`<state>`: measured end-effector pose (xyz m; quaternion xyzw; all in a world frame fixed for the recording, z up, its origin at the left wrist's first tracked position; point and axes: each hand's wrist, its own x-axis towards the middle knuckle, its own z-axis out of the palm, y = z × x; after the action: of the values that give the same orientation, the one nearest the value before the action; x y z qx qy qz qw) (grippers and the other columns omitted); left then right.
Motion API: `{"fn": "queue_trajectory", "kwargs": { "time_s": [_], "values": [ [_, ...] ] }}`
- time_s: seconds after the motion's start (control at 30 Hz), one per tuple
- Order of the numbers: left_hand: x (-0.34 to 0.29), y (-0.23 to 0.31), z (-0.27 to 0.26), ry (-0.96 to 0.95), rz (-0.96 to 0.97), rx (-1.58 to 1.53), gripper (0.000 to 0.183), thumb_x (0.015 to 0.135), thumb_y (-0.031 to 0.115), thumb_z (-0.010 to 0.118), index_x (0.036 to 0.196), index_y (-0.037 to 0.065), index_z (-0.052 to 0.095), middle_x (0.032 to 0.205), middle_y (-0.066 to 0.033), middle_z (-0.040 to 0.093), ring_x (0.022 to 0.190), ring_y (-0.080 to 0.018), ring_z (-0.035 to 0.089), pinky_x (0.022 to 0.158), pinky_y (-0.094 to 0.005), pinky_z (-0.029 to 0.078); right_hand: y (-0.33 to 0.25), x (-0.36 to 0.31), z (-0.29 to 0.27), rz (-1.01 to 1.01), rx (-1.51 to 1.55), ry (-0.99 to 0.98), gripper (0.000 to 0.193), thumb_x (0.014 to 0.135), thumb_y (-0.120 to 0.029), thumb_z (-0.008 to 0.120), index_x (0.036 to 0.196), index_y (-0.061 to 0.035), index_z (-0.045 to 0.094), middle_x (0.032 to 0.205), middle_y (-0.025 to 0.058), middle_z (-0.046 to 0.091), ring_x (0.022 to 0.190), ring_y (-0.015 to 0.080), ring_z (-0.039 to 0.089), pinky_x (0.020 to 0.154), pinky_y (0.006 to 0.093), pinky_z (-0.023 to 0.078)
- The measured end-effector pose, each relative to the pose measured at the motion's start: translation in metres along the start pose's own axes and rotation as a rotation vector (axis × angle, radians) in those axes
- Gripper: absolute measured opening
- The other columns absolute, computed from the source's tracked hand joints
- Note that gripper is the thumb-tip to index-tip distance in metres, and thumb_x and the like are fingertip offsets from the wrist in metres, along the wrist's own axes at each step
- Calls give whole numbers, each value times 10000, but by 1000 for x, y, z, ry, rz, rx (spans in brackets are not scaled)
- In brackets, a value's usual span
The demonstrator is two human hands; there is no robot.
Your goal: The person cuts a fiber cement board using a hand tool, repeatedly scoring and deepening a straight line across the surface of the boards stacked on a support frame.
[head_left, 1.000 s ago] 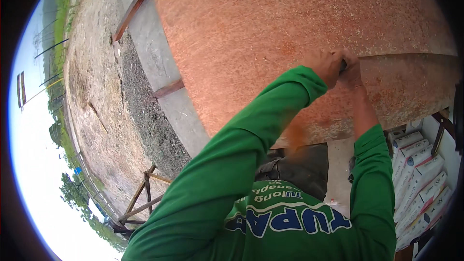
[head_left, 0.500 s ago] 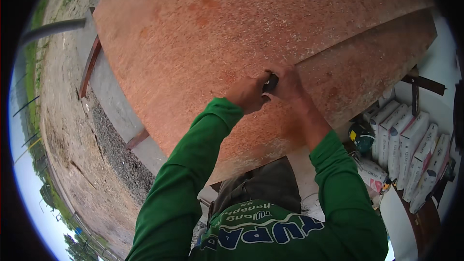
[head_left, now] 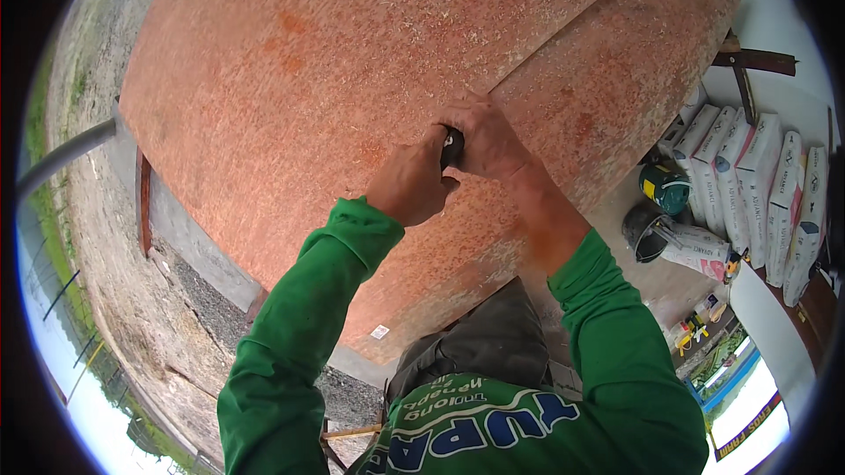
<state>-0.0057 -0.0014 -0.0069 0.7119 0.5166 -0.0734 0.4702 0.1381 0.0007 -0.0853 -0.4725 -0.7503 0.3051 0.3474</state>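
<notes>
Two reddish boards lie side by side, the big board at left and a smaller board at right, their edges meeting at a seam. Over that seam the left hand and right hand close together around one small dark tool. Several white sacks and two buckets crowd the right; bare gravel ground lies open at left.

"Where does the camera sit?"
"On the person's head. It looks down, very near the big reddish board."
"Any second view?"
"No, just this round, bendy one."
</notes>
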Motion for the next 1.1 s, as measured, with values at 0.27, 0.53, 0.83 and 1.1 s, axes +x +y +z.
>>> {"fn": "queue_trajectory", "kwargs": {
  "time_s": [0.27,0.53,0.83,1.1],
  "values": [
    [31,52,-42,-123,-58,173,410,707,108,659,1059,-27,499,891,-241,619,873,-387,605,734,-424,488,14,22,-34,253,236,-301,189,630,-184,702,758,-77,614,703,104,641,638,226,634,583,316,497],
    [-32,13,-26,28,-34,36,397,711,102,678,1042,-21,498,792,-214,621,767,-378,618,662,-418,495,-36,5,-4,7,72,-30,252,545,-115,708,779,-97,616,732,37,612,702,218,587,659,332,462],
    [-205,39,-88,50,-187,48,401,705,25,680,1067,14,508,677,-125,618,546,-257,633,494,-325,479,-208,5,12,-141,137,-41,118,615,-202,618,685,-121,569,605,-3,512,620,171,528,611,332,390],
    [-52,-4,-12,162,20,42,345,758,64,597,1087,29,502,751,-234,602,696,-421,593,582,-425,474,-46,2,19,-62,13,24,267,509,-256,736,701,-165,574,691,-12,588,701,223,579,687,354,437]
  ]
}}
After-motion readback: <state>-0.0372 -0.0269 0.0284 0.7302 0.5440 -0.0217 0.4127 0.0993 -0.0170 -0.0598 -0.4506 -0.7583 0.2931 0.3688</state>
